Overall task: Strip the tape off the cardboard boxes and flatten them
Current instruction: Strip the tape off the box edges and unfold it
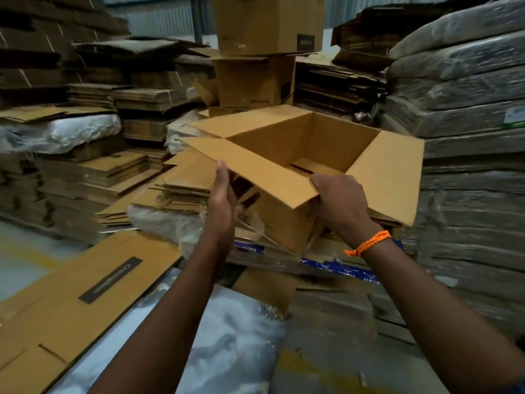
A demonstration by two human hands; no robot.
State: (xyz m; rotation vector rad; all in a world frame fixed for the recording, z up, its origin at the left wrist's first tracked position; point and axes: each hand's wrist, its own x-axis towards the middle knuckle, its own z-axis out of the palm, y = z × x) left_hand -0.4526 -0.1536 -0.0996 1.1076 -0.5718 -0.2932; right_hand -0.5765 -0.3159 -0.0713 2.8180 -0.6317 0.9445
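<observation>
Grips the near-right corner of the open brown cardboard box with the right hand, curling fingers over the edge. Lays the left hand open against the box's left side, under the near flap, clasping nothing. Holds the box up over the stack of flattened brown cardboard sheets. Shows no tape from here. Risks a swing or drop from that one-sided hold. Could tear a wall on hidden tape when collapsing. Might slip on the loose clear plastic film below.

one open box, two stacked boxes, two hands, one orange wristband
</observation>
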